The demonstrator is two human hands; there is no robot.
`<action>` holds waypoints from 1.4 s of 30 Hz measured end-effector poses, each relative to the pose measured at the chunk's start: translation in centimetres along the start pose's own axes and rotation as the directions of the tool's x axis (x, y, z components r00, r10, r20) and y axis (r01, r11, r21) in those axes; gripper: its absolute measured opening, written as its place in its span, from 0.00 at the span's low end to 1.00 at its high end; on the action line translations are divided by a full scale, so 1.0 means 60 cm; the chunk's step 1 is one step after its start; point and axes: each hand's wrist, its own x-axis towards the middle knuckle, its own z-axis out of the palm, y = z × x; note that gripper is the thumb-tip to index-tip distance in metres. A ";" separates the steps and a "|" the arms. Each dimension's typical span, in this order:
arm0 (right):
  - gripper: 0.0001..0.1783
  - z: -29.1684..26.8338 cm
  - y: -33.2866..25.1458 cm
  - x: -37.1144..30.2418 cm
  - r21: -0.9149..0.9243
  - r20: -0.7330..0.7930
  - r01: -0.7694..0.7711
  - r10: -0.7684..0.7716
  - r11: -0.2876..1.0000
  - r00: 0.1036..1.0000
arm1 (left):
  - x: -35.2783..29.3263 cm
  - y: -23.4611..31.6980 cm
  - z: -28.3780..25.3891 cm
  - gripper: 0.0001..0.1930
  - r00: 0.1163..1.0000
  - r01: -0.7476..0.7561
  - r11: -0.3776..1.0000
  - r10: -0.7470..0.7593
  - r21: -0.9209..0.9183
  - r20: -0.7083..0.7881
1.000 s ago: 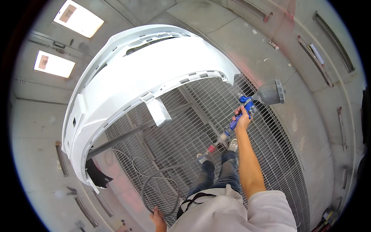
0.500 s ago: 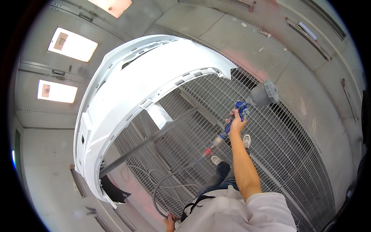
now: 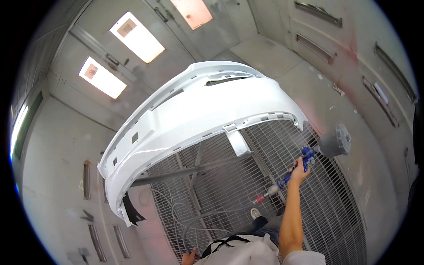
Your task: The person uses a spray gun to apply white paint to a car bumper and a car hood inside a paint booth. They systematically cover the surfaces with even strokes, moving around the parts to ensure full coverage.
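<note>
My right hand (image 3: 299, 173) is wrapped round the handle of a blue spray gun (image 3: 308, 156), its arm stretched forward. A grey paint cup (image 3: 334, 141) is fixed to the gun and tilts to the right. Below the grip, a fitting with a red end (image 3: 259, 199) joins the gun to a grey air hose (image 3: 205, 215). At the lower edge, my left hand (image 3: 189, 257) is closed where the hose comes down; part of it is cut off. A large white car bumper (image 3: 216, 104) curves across the view, left of the gun and apart from it.
A dark stand bar (image 3: 190, 171) runs beneath the bumper. Metal floor grating (image 3: 221, 194) lies underfoot, with loose hose loops (image 3: 173, 207) on it. Walls with lit windows (image 3: 138, 37) and handle-like bars (image 3: 319, 47) surround the space. My shoe (image 3: 255, 213) is on the grating.
The view has turned, so the bumper sits lower and further right. The spray gun in my right hand also appears further right and lower. Both hands keep their grip.
</note>
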 end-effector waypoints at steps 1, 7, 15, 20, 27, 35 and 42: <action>0.10 -0.003 -0.006 0.003 -0.011 -0.019 -0.003 0.003 1.000 1.000 | 0.013 -0.009 0.006 0.25 0.999 -0.038 0.999 0.038 0.001 0.038; 0.16 0.014 -0.135 -0.018 -0.035 0.194 0.061 -0.053 0.998 0.980 | 0.042 -0.047 0.051 0.27 0.981 -0.153 0.987 0.146 0.043 0.130; 0.16 0.153 -0.371 -0.091 -0.183 0.720 0.072 0.084 0.980 0.689 | -0.021 0.012 0.092 0.21 0.978 -0.200 0.972 0.206 -0.124 0.039; 0.11 0.249 -0.401 -0.073 -0.275 0.811 0.170 0.133 0.946 0.569 | -0.047 0.036 0.208 0.18 0.900 -0.435 0.897 0.431 -0.082 -0.068; 0.11 0.356 -0.404 0.058 -0.304 0.889 0.288 0.161 0.908 0.430 | -0.099 0.109 0.358 0.15 0.956 -0.287 0.947 0.292 0.142 -0.014; 0.13 0.416 -0.404 0.288 -0.402 0.835 0.177 0.280 0.898 0.474 | -0.375 0.294 0.371 0.12 0.897 -0.430 0.902 0.420 -0.045 -0.140; 0.19 0.471 -0.411 0.336 -0.409 0.861 0.040 0.371 0.912 0.348 | -0.426 0.355 0.371 0.11 0.943 -0.328 0.914 0.332 -0.238 -0.025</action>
